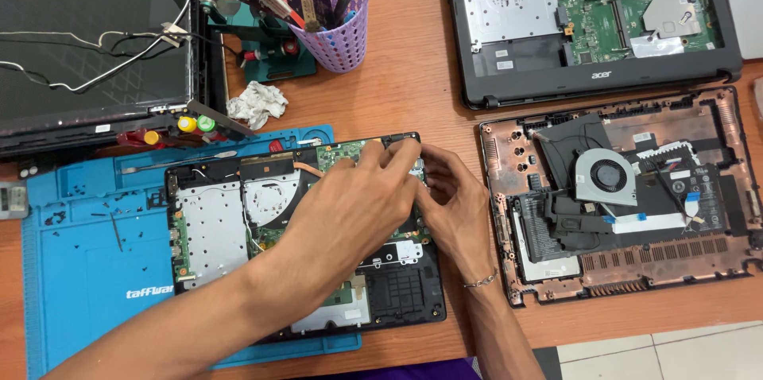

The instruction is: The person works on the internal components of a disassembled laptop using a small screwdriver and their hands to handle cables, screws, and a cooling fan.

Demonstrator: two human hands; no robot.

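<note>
Wooden workbench holds my opened laptop base (238, 229) on the blue mat (87, 269); cover already off, left hand (350, 205) and right hand (453, 205) pinch something small at its far-right corner, board not yet removed.

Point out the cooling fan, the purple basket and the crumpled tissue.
Cooling fan (608, 176), head view, on its round hub.
Purple basket (343, 38), head view, on its meshed wall.
Crumpled tissue (257, 103), head view, on its middle.
</note>
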